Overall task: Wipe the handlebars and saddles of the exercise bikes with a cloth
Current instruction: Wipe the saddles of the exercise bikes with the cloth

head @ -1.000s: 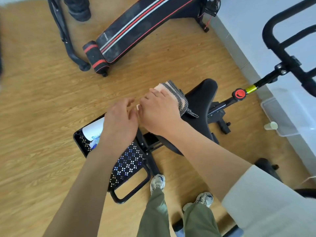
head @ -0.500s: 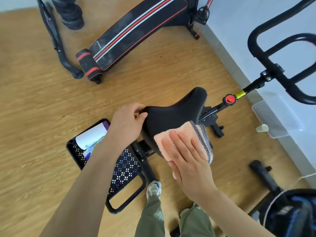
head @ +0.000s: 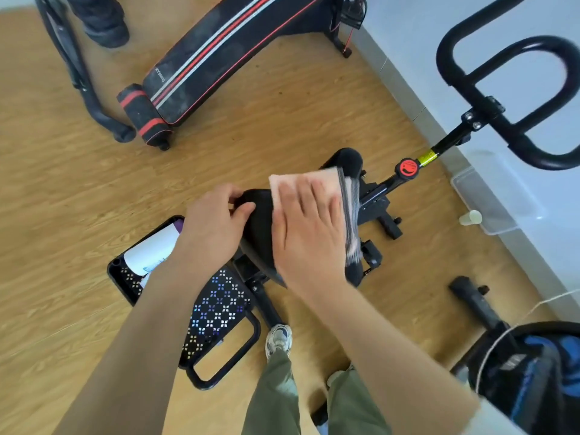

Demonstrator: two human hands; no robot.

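wood floor beneath; our left hand grips the black saddle, our flat right hand presses the pink cloth onto it.

Matt saddle; fluffy cloth

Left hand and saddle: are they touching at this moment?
Touching. The head view shows the left hand gripping the saddle at its wide end, thumb and fingers curled round its black edge.

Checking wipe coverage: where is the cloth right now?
Head view, centre: the cloth lies on the black saddle under the flat right hand, beside the left hand gripping the saddle.
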